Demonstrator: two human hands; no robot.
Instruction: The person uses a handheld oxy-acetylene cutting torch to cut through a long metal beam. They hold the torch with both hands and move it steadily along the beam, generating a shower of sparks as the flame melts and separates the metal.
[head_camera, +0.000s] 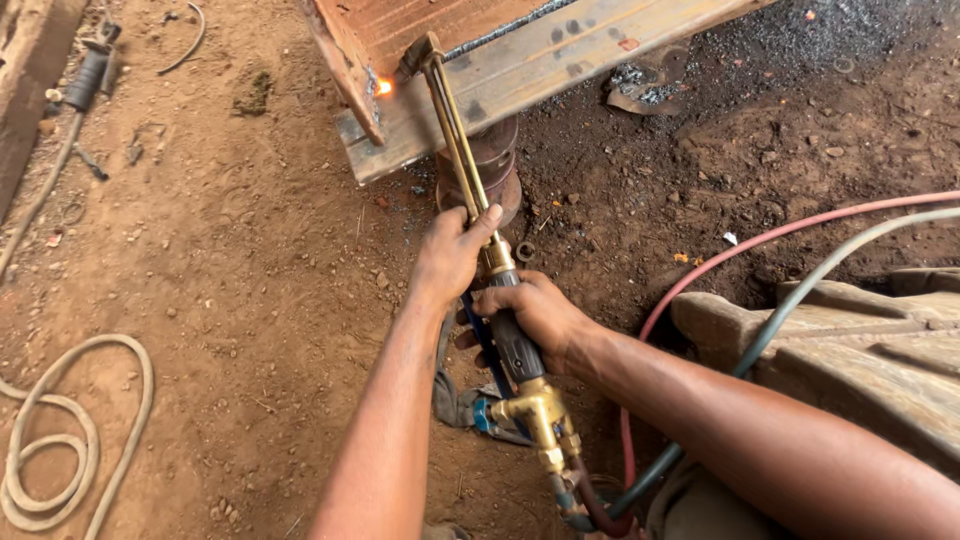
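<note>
The fingers of the left hand (452, 252) are wrapping around the brass tubes of the cutting torch (490, 260) just ahead of its grip, clenching them from the side, while the right hand (530, 312) is grasping the dark handle lower down, its fingers curling over the top. Both hands are gripping the torch, not resting on it. The torch is lying between the two forearms, its long axis running from the brass valve block (538, 418) near the person's lap up and slightly left to the bent tip, which is pointing at the corner of a rusty steel beam (560, 55). An orange glow (383, 87) is burning just beside that tip, at the beam's edge. To do this well, the front hand is probably best kept acting as a steady pivot while the rear hand guides, holding the tip close to the metal and moving slowly along one line. A red hose (760, 243) and a green hose (800, 290) are trailing from the valve end across the dirt ground (220, 260) to the right.
</note>
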